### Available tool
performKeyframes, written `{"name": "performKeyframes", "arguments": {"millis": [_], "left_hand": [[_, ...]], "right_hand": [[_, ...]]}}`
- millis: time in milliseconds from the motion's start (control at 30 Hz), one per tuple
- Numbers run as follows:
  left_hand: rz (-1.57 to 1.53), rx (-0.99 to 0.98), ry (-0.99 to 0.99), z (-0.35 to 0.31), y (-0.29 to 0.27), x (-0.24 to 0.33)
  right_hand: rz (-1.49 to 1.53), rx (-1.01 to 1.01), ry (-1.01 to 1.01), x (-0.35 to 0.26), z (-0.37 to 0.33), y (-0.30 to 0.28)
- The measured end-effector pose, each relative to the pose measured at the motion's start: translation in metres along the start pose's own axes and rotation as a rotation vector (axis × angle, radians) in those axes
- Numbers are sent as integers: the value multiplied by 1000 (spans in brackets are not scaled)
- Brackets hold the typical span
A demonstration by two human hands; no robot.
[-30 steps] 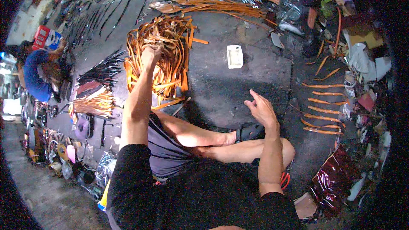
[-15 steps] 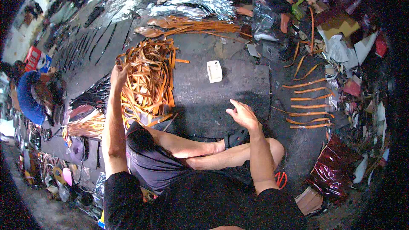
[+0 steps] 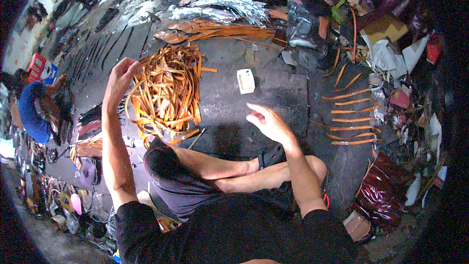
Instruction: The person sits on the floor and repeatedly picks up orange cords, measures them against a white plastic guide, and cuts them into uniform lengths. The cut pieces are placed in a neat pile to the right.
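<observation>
A tangled heap of flat, glossy orange-brown strips (image 3: 168,93) lies on the dark floor mat at my left front. At its upper left edge is my left hand (image 3: 119,77), its fingers pinched together on an orange strip; the exact grip is too small to see clearly. A loop of strip bulges from the heap just below that hand. My right hand (image 3: 268,124) hovers over the mat in front of my crossed legs, fingers apart and nothing in it. Beyond it lies a small white rectangular tray (image 3: 245,81).
Short orange strips (image 3: 354,120) are laid in rows at the right. Long orange strips (image 3: 224,30) and silvery strips (image 3: 220,7) lie at the far side. Another person in a blue top (image 3: 33,112) sits at the left. Scraps and a dark red shiny sheet (image 3: 383,186) line the right edge.
My left hand has moved left and slightly up, and a loop at the heap's left side has spread outward. My right hand has shifted a little left and toward the tray.
</observation>
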State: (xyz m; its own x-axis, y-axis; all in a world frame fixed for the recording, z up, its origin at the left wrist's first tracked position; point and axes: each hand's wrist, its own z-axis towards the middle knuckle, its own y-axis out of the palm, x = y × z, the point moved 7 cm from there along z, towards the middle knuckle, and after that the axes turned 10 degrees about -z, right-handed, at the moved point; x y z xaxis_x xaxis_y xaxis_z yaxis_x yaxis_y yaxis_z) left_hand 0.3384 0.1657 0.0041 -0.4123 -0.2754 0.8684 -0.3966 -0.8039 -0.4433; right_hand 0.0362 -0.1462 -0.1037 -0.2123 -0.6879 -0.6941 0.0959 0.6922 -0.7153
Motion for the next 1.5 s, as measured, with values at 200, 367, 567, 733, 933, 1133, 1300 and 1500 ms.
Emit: {"name": "performKeyframes", "arguments": {"millis": [200, 367, 567, 733, 933, 1133, 1300, 1500], "left_hand": [[2, -627, -123, -44, 116, 63], [-24, -693, -142, -49, 151, 11], [-136, -812, -336, -38, 216, -34], [-700, -909, -495, -36, 336, -101], [-169, -705, -255, -35, 403, -131], [-8, -531, 113, -41, 396, -127], [26, -546, 43, -44, 386, -118], [90, -520, 76, -49, 381, -88]], "right_hand": [[161, 371, -582, -132, 49, -3], [393, -278, -329, -80, 71, 59], [304, -370, -12, 64, 52, -14], [37, -111, 327, 189, 50, -60], [-593, 392, 280, 191, 56, -69], [-637, 206, 3, 106, 114, 15], [-697, 168, 45, 104, 140, 30], [-586, 331, -62, 106, 128, 22]]}}
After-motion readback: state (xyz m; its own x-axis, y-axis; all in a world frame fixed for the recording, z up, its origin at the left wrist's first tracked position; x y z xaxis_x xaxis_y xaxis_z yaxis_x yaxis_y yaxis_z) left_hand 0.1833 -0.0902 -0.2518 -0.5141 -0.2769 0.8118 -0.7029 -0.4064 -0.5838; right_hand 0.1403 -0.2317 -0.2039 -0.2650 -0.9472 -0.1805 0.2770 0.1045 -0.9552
